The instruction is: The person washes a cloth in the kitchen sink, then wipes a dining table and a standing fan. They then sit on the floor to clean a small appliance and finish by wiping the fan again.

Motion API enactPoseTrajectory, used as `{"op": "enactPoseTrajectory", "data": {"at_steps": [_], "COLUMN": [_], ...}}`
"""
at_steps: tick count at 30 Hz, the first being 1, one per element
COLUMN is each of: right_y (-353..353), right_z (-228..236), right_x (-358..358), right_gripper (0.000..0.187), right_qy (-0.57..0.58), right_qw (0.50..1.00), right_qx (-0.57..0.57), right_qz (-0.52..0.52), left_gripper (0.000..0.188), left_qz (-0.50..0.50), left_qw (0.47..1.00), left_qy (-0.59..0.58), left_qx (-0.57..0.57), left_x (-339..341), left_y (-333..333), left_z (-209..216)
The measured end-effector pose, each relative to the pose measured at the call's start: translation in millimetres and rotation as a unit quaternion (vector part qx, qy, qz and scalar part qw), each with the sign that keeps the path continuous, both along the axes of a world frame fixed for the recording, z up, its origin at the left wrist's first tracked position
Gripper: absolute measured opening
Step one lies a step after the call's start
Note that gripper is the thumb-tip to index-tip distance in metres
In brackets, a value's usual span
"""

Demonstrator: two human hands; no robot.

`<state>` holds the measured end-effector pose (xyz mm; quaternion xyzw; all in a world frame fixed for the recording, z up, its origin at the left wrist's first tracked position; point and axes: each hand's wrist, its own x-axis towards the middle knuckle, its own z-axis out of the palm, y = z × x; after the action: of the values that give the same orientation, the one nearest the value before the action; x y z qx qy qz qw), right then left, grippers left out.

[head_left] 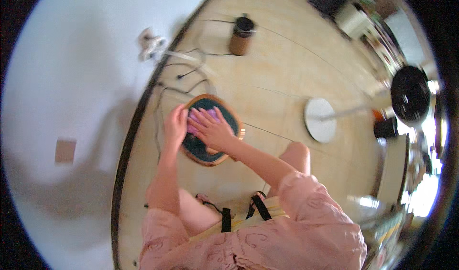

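Observation:
A round thing (201, 151) with a dark teal face and an orange-brown rim is on the floor in front of me; its kind is not clear. At its upper left rim is my left hand (176, 125), fingers blurred against the edge. My right hand (213, 130) lies over a purple cloth (192, 124) on the dark face, fingers spread and stretched out. Part of the cloth shows between and beside these fingers. A small tan patch shows near my right wrist.
Dark cables run along the wall (71, 93) beyond the round thing. A brown canister with a black top (242, 35) stands farther off. To the right is a white round base with a pole (320, 120). A black round thing (410, 95) and a dark bin (386, 127) lie beyond it.

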<state>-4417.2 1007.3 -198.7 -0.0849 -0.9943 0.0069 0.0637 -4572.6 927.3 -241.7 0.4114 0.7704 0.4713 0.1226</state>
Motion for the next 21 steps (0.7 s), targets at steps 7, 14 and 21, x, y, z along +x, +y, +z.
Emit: {"op": "enactPoseTrajectory", "data": {"at_steps": [7,14,21], "right_y": [8,-38,22], "right_z": [-17,-49,-6], "right_x": [-17,-3,-63], "right_gripper": [0.047,0.052,0.03], "right_qy": [0.041,0.088,0.009], "right_qw": [0.979,0.972,0.965], "right_qx": [-0.132,-0.212,-0.197], "right_qz": [-0.152,-0.042,-0.173], "left_gripper": [0.032,0.039,0.036], "left_qz": [-0.049,0.001,0.066], "left_qw": [0.992,0.995,0.994], "left_qy": [0.062,0.035,-0.014], "left_qx": [-0.101,-0.089,-0.085], "left_x": [19,-6,-2], "left_y": [-2,-2,-30], "left_z": [34,11,18]}}
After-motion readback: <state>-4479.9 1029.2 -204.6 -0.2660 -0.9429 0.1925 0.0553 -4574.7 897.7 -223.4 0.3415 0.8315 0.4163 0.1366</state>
